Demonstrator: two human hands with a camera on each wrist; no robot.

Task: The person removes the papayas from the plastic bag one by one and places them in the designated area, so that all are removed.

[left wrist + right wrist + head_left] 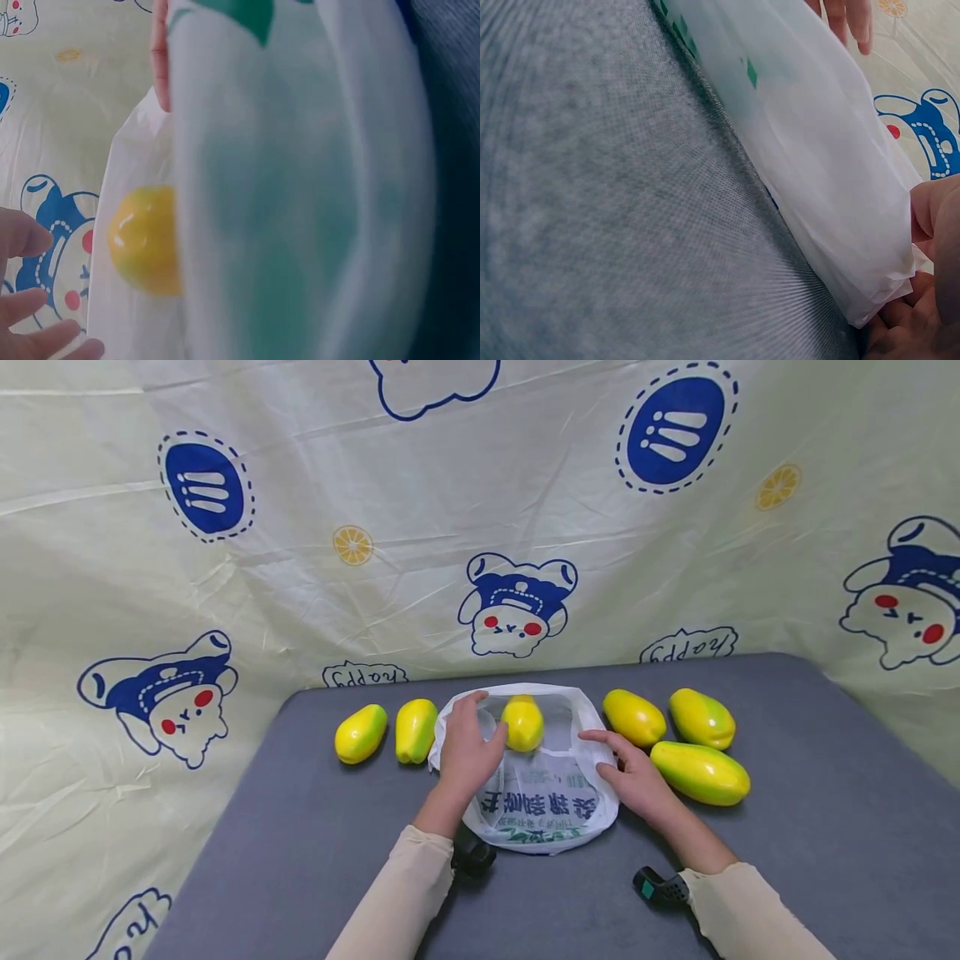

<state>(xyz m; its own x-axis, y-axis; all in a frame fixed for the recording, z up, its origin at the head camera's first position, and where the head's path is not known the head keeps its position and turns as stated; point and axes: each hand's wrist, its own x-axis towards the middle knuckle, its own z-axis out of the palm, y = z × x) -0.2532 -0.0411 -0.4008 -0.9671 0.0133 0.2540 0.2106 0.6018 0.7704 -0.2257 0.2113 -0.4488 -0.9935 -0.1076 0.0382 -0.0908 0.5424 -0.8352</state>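
Observation:
A white plastic bag with dark printed characters and green leaves lies on the table, its mouth spread wide. A yellow-green papaya sits in the mouth of the bag. Over the bag's left side is my left hand, fingers spread beside this papaya and holding nothing. My right hand pinches the bag's right rim between thumb and fingers; the right wrist view shows the bag's corner there. In the left wrist view, the bag's side partly hides the papaya.
Two papayas, one at the far left and one closer to the bag, lie left of it. Three more papayas lie close to my right hand. A printed cloth hangs behind the grey table.

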